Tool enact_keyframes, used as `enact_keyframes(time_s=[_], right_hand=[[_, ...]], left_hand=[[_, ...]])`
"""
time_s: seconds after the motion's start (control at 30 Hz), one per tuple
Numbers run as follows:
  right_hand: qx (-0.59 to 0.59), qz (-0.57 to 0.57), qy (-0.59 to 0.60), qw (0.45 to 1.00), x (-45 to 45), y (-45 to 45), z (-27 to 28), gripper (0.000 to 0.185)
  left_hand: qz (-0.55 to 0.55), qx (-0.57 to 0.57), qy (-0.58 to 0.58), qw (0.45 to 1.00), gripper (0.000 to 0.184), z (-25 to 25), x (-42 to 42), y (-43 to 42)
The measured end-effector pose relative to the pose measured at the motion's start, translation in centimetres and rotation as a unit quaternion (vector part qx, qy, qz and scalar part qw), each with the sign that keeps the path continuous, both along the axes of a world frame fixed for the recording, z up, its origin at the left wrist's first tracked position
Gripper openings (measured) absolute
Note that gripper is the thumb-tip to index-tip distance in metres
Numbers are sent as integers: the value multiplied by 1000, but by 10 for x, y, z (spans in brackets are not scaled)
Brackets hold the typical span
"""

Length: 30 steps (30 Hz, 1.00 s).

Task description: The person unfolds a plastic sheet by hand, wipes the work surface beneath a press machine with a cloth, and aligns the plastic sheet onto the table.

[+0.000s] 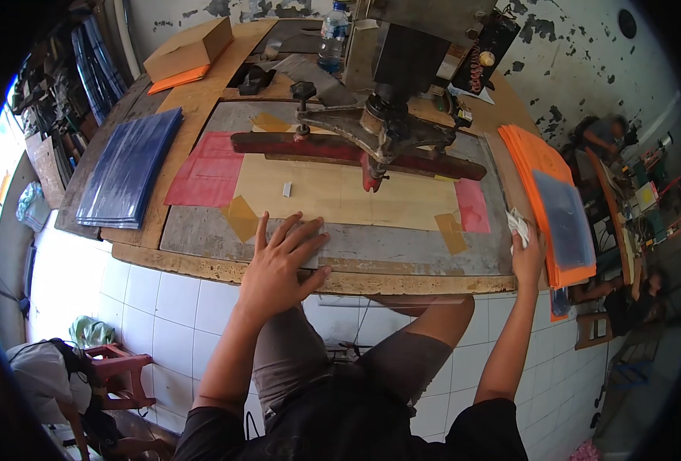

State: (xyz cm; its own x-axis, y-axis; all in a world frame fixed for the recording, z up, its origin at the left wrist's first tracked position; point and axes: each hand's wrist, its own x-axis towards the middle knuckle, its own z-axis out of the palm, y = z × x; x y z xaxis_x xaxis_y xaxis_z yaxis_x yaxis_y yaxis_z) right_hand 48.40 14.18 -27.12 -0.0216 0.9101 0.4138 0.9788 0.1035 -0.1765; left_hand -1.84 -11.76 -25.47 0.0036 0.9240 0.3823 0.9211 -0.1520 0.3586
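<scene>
My left hand (283, 265) lies flat with its fingers spread at the front edge of the grey metal plate (386, 250). A pale piece shows between its thumb and fingers, too little to name. My right hand (526, 253) is closed on a crumpled white cloth (518, 227) at the plate's right edge. Before me a cream sheet (356, 201) is fixed to the plate with brown tape (452, 233), and a small white tag (287, 189) lies on it. Over the sheet hangs the press head, with its red-brown bar (317, 147).
Clear blue plastic sheets (129, 169) are stacked at the left. Orange folders (540, 192) with a clear sleeve (563, 219) on top lie at the right. A cardboard box (190, 48) and a water bottle (333, 37) stand at the back. Other people (605, 134) sit farther right.
</scene>
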Motion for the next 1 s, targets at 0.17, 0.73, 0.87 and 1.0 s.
enact_keyframes(time_s=[0.17, 0.73, 0.87, 1.0], right_hand=[[29, 100, 169, 980, -60, -48, 38, 41], [-8, 218, 47, 975, -217, -95, 23, 50], [-46, 520, 91, 848, -281, -141, 27, 63], [-26, 446, 87, 890, -264, -89, 22, 53]], left_hand=[[3, -12, 2, 1000, 54, 0, 1, 2], [-12, -36, -26, 999, 67, 4, -2, 5], [-10, -44, -21, 999, 67, 4, -4, 4], [-9, -33, -25, 999, 68, 3, -4, 2]])
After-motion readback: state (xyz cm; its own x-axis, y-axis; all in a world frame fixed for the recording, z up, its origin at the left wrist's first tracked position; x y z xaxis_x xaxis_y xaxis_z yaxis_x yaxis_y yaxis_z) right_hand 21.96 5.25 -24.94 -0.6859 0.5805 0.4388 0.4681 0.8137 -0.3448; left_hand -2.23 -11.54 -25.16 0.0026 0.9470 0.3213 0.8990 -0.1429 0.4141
